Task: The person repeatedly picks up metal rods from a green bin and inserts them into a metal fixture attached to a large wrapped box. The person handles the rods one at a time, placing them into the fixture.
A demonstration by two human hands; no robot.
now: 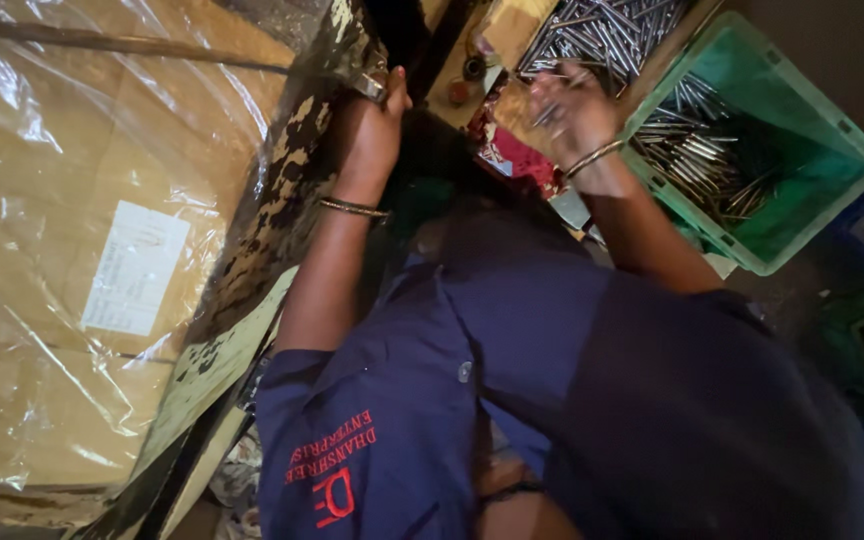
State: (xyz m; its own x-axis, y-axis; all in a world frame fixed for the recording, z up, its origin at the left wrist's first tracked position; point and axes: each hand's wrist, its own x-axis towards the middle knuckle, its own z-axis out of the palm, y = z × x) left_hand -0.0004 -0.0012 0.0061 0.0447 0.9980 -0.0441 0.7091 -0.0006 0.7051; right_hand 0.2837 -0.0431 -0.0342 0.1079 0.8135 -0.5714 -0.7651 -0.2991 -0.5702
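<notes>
- Metal pins (607, 35), thin, silvery and rod-shaped, lie heaped in a pile at the top of the head view, just beyond the fingers of the right hand (574, 110).
- More of the same pins (697, 150) lie loose in a green plastic crate (832, 150) at the right, its rim just beside the right wrist.
- Large brown cartons wrapped in clear plastic film (72, 200) fill the left side; a white rectangular paper label (134, 268) sits under the film on the nearest carton's face.
- A red crumpled wrapper (517, 160) lies below the pile of pins, near the right hand.
- Right hand is raised over the edge of the pile, fingers curled together on a few pins; a thin bangle rings the wrist.
- Left hand (372, 120) reaches up and away from the body, its grip closed on a small metal piece (370, 85) at the edge of a worn, flaking board (252, 260); a bangle circles this wrist too.
- A dark blue work shirt (552, 400) with red printed lettering on the sleeve covers the lower frame.
</notes>
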